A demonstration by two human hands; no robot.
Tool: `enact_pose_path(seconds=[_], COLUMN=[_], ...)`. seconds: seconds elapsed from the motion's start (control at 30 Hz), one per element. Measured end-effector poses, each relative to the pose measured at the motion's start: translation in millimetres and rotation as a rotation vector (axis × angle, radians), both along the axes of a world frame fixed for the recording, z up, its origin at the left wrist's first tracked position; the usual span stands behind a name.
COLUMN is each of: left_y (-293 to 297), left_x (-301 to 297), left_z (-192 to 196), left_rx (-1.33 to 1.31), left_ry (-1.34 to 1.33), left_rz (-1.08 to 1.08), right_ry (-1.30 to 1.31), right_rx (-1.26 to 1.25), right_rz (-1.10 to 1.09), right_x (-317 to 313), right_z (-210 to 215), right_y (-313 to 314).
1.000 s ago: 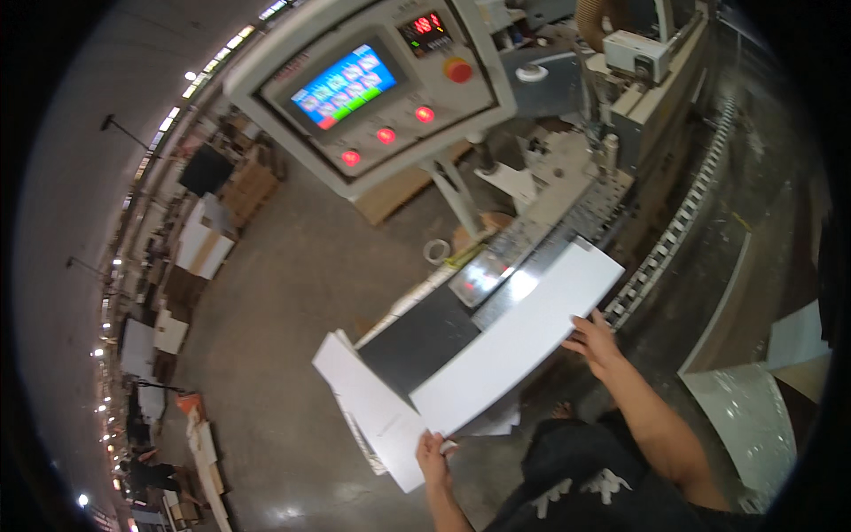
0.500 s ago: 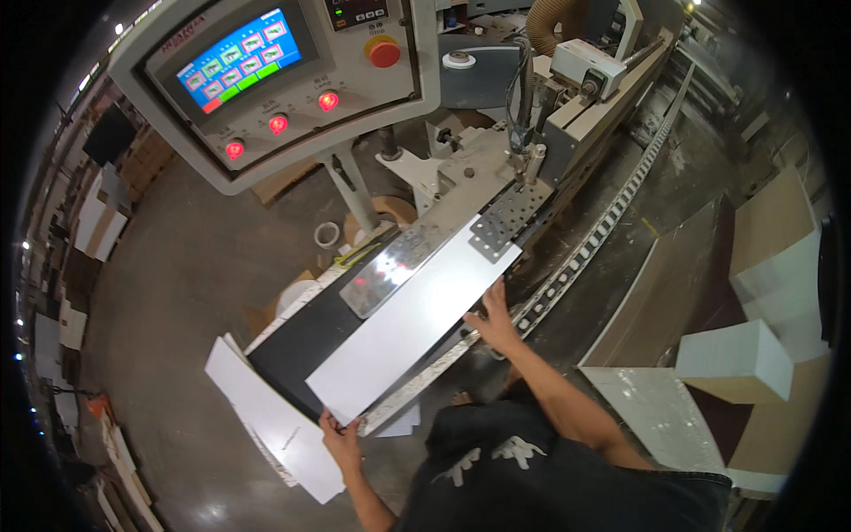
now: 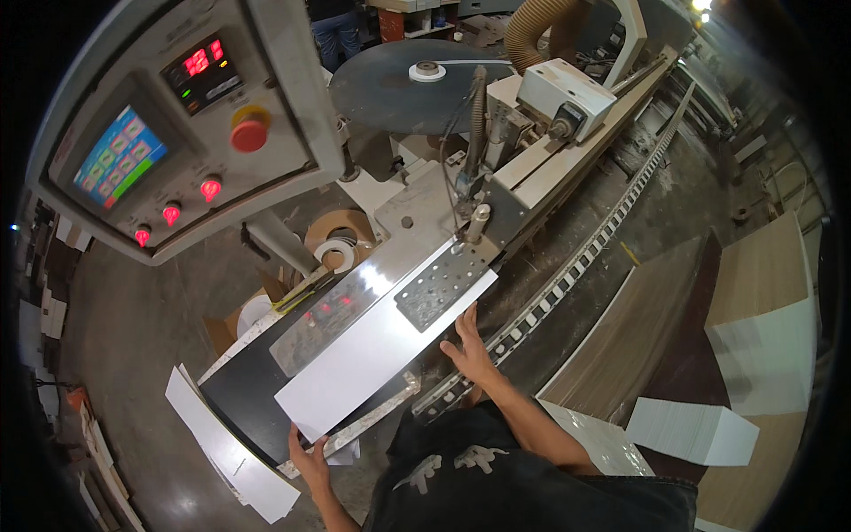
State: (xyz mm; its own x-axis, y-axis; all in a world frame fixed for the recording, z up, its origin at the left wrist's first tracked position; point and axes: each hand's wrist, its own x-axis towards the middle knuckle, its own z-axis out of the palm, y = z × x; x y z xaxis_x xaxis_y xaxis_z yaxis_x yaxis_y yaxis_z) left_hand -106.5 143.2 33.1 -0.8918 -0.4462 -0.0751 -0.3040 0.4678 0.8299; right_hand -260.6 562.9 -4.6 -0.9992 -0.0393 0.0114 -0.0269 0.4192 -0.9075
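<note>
White board (image 3: pixel 377 355): slid farther under holed plate (image 3: pixel 443 288) vs. prev.
L hand (image 3: pixel 308 466): fingers were spread, nr end.
R hand (image 3: pixel 475 359): fingers were spread, R edge.

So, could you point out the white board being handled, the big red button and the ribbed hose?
White board (image 3: pixel 381 355), head view: middle of its upper face.
Big red button (image 3: pixel 248 136), head view: its rounded top.
Ribbed hose (image 3: pixel 526 32), head view: its curved side.
</note>
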Motion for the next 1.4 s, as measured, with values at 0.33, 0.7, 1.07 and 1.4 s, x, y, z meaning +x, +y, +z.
enact_pose_path(seconds=[0.33, 0.7, 1.07, 1.4], left_y=[75.3, 182.1, 171.3, 290.5], left_x=[-65.0, -118.6, -68.2, -22.8], left_z=[-2.6, -6.1, 53.3, 88.1], left_rx=[-0.464, -0.401, 0.186, 0.725], left_ry=[0.177, 0.129, 0.363, 0.125], left_rz=[-0.213, -0.300, -0.539, -1.153], right_ry=[0.005, -0.638, -0.315, -0.327], right_rx=[-0.044, -1.205, -1.195, -0.968], right_rz=[-0.047, 0.004, -0.205, -0.285], right_x=[-66.6, 32.9, 5.0, 232.8], right_z=[9.0, 40.7, 83.0, 66.2], right_y=[94.5, -0.5, -47.9, 42.9])
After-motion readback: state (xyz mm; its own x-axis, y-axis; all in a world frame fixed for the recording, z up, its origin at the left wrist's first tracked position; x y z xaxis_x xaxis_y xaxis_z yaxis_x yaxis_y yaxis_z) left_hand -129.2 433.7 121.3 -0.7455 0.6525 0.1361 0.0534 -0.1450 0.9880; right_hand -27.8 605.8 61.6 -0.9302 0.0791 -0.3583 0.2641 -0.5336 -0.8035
